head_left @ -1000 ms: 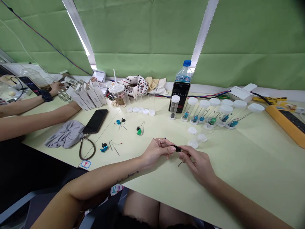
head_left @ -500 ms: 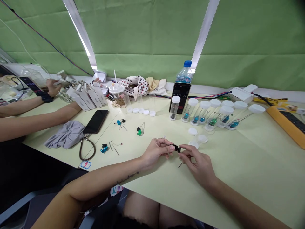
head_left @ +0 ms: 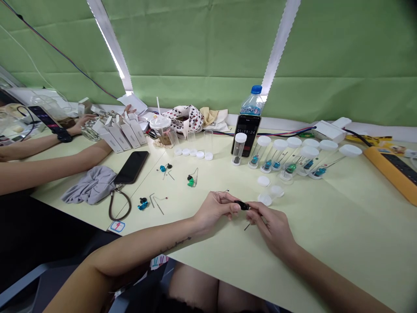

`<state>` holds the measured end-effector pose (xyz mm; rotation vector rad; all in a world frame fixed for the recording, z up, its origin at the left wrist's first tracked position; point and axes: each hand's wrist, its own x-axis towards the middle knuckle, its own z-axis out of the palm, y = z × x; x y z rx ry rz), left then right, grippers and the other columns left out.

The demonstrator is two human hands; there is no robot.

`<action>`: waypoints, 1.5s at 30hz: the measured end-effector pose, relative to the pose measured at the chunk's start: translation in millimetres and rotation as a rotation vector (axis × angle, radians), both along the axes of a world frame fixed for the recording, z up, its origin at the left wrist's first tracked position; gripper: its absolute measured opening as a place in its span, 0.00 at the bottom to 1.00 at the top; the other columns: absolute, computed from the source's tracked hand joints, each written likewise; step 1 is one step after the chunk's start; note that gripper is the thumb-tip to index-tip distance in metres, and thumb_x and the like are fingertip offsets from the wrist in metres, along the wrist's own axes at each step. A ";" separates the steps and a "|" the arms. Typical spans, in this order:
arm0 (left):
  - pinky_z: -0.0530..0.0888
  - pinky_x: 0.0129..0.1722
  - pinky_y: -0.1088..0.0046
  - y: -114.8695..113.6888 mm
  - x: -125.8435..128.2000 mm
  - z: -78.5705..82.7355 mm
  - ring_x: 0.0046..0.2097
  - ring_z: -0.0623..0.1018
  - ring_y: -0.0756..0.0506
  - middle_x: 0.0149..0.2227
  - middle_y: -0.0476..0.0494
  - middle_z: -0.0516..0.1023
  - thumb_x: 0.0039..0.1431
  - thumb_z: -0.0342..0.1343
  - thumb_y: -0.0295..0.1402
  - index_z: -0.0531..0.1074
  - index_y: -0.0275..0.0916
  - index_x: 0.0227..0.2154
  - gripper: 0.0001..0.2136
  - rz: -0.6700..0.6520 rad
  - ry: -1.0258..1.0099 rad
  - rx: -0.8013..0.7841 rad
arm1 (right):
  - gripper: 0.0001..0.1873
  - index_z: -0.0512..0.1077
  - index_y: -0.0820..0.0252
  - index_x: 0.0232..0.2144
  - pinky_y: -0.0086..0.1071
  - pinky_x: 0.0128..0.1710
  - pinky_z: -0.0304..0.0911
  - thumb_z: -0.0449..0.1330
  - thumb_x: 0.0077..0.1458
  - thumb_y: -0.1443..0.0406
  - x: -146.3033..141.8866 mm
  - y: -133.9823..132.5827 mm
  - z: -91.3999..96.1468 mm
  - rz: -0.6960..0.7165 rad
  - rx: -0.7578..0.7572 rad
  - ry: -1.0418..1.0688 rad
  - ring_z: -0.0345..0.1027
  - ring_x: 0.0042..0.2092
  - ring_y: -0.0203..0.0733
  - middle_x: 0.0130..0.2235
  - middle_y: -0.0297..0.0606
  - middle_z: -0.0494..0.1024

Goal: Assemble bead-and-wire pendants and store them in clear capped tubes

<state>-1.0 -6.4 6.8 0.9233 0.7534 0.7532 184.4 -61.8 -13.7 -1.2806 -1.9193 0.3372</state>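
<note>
Component point(head_left: 242, 205), black, in front of timer phone point(head_left: 250, 125), pinched by fingers of left hand point(head_left: 213, 211) and right hand point(head_left: 273, 224), looks light, stiff, slick, best gripped at ends.

Piece point(head_left: 242, 204) between left hand point(head_left: 215, 209) and right hand point(head_left: 273, 224), phone point(head_left: 251, 124) before bottle point(head_left: 252, 104)

Left hand point(head_left: 213, 211) and right hand point(head_left: 272, 224) pinched, fingertips close together.
The left forearm point(head_left: 153, 241) crosses the near edge of the table point(head_left: 352, 234); the right forearm point(head_left: 321, 265) slants inward above its surface.
</note>
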 end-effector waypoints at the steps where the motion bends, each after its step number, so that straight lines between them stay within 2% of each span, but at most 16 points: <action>1: 0.66 0.25 0.76 0.0 0.2 0.5 0.26 0.72 0.52 0.27 0.42 0.77 0.39 0.71 0.37 0.77 0.30 0.28 0.16 0.012 -0.002 -0.011 | 0.10 0.68 0.56 0.44 0.27 0.26 0.64 0.51 0.65 0.61 -0.7 -0.1 0.7 -0.001 -0.003 0.008 0.69 0.24 0.33 0.25 0.29 0.75; 4: 0.66 0.24 0.76 1.0 0.8 1.6 0.25 0.71 0.53 0.26 0.44 0.77 0.38 0.71 0.38 0.77 0.31 0.28 0.17 0.042 -0.011 -0.037 | 0.12 0.65 0.56 0.48 0.26 0.24 0.63 0.54 0.63 0.61 -3.2 -0.2 1.9 -0.016 -0.013 0.052 0.68 0.23 0.33 0.25 0.29 0.76; 7: 0.66 0.24 0.76 2.3 1.1 0.4 0.25 0.71 0.53 0.25 0.44 0.77 0.37 0.72 0.38 0.77 0.30 0.27 0.18 0.034 -0.018 -0.041 | 0.10 0.65 0.56 0.47 0.25 0.22 0.62 0.54 0.63 0.62 -4.1 0.1 0.2 -0.030 0.022 0.064 0.68 0.23 0.32 0.26 0.29 0.76; 14: 0.67 0.25 0.76 2.5 0.7 -4.6 0.27 0.73 0.52 0.28 0.42 0.78 0.36 0.72 0.36 0.76 0.31 0.27 0.16 -0.011 -0.004 -0.022 | 0.07 0.68 0.57 0.43 0.25 0.26 0.64 0.54 0.64 0.64 -0.6 1.0 -3.7 -0.002 0.119 -0.003 0.69 0.24 0.32 0.25 0.30 0.76; 19: 0.67 0.25 0.76 1.9 0.3 -3.9 0.26 0.72 0.52 0.27 0.43 0.78 0.37 0.72 0.37 0.76 0.31 0.27 0.17 -0.021 -0.006 -0.019 | 0.08 0.69 0.58 0.41 0.26 0.25 0.63 0.50 0.65 0.63 -0.4 1.5 0.7 0.018 0.078 -0.028 0.69 0.24 0.33 0.24 0.30 0.75; 25: 0.66 0.25 0.76 1.8 0.5 0.2 0.25 0.71 0.53 0.25 0.45 0.76 0.38 0.71 0.39 0.76 0.30 0.27 0.18 0.031 -0.024 -0.044 | 0.12 0.65 0.57 0.48 0.25 0.24 0.64 0.54 0.63 0.60 -3.8 1.1 3.2 -0.006 0.003 0.054 0.69 0.23 0.33 0.25 0.29 0.76; 34: 0.67 0.24 0.77 2.4 0.7 -3.6 0.25 0.71 0.53 0.24 0.45 0.76 0.38 0.71 0.39 0.76 0.30 0.28 0.18 -0.012 -0.010 -0.014 | 0.08 0.69 0.58 0.42 0.26 0.25 0.64 0.54 0.63 0.62 -2.6 0.9 -0.8 -0.025 0.114 -0.001 0.68 0.22 0.33 0.25 0.31 0.77; 45: 0.66 0.24 0.76 -0.9 0.2 -3.5 0.24 0.71 0.54 0.26 0.43 0.77 0.39 0.71 0.38 0.76 0.31 0.27 0.17 -0.046 -0.002 -0.001 | 0.12 0.71 0.58 0.41 0.26 0.26 0.65 0.50 0.65 0.61 0.4 0.9 0.2 0.017 0.069 -0.022 0.72 0.25 0.35 0.25 0.32 0.77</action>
